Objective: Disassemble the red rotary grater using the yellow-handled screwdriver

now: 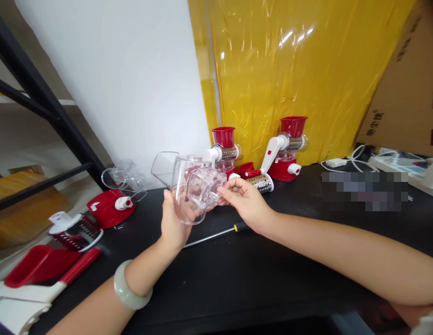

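Observation:
My left hand (pixel 174 223) is wrapped round a clear plastic housing (pixel 192 186), a funnel-shaped tube with a round drum chamber, held above the black table (pixel 237 274). My right hand (pixel 244 197) pinches the housing's right end with its fingertips. A pale bangle (pixel 131 288) sits on my left wrist. A screwdriver (pixel 216 234) with a black handle lies on the table just below both hands.
Two assembled red-and-white rotary graters (pixel 225 149) (pixel 286 149) stand at the back by a yellow plastic sheet. A loose metal drum (pixel 261 182) lies between them. Red base (pixel 110 207), clear parts (pixel 124 174) and red-white pieces (pixel 42 270) lie left. Cables and power strip (pixel 394 163) right.

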